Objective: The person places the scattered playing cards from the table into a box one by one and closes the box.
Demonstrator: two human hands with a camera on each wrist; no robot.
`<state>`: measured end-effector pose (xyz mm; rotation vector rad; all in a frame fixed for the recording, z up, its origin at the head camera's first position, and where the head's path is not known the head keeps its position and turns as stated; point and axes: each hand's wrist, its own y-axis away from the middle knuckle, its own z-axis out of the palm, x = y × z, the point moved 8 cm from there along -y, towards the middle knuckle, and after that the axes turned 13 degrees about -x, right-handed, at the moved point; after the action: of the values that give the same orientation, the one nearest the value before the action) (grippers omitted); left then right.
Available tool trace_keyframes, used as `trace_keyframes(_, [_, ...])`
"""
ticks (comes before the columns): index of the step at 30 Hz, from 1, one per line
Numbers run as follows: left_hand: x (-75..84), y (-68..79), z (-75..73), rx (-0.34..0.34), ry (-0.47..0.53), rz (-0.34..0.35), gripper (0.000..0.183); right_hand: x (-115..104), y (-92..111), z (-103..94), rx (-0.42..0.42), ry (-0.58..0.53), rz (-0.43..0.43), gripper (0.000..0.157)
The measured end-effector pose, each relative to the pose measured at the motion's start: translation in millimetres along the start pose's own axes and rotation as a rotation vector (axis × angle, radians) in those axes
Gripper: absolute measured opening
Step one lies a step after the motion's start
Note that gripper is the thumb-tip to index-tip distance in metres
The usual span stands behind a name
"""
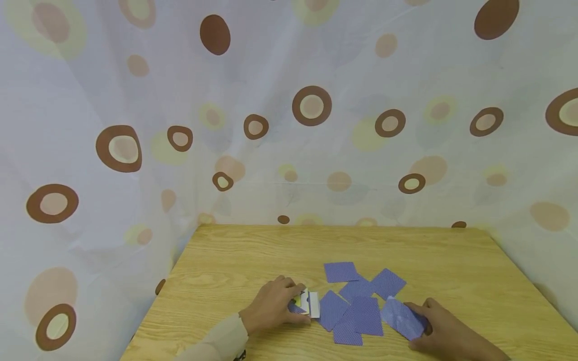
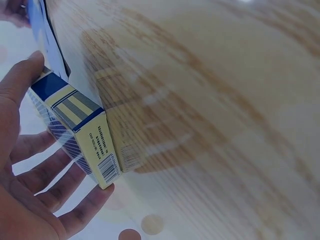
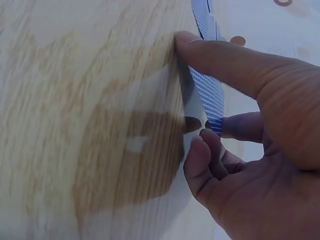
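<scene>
My left hand (image 1: 271, 307) grips a small playing card box (image 2: 82, 112) from above, thumb on one side and fingers on the other. The box lies at the left edge of the spread cards, its white flap (image 1: 314, 305) pointing right toward them. A barcode and blue stripes show on it in the left wrist view. On the right, my right hand (image 1: 440, 328) pinches a blue-patterned playing card (image 1: 402, 318) by its right end, tilted up from the table. Between the hands lie several face-down playing cards (image 1: 368, 316), partly overlapping.
The wooden table (image 1: 253, 250) has a glossy surface that reflects the hands in both wrist views. A single card (image 1: 340, 272) lies toward the back of the spread, and another (image 1: 389, 284) at its back right. A dotted curtain (image 1: 271, 160) hangs behind and beside the table.
</scene>
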<state>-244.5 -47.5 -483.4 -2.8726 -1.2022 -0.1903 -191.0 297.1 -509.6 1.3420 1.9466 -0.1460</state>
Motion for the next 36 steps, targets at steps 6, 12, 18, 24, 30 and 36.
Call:
trace_keyframes(6, [-0.3, 0.0, 1.1, 0.0, -0.008, -0.002, 0.08, -5, 0, -5.7, 0.069, 0.141, -0.004, 0.083])
trace_keyframes(12, [0.2, 1.0, 0.1, 0.005, -0.006, 0.008, 0.079, -8, -2, -21.2, 0.155, 0.206, -0.013, 0.074])
trace_keyframes(18, [0.1, 1.1, -0.5, -0.001, 0.006, 0.006, 0.078, -11, 0, -25.9, 0.187, 0.21, -0.12, 0.07])
trace_keyframes(24, [0.8, 0.9, -0.4, -0.011, 0.011, 0.005, 0.078, -14, -1, -26.6, 0.237, 0.25, -0.156, 0.067])
trace_keyframes(30, [2.3, 1.4, -1.6, 0.001, 0.012, 0.014, 0.077, -21, -6, -29.9, 0.258, 0.253, -0.154, 0.068])
trace_keyframes(36, [2.2, 1.8, -2.3, -0.003, 0.012, 0.007, 0.078, -32, -7, -29.1, 0.281, 0.255, -0.204, 0.066])
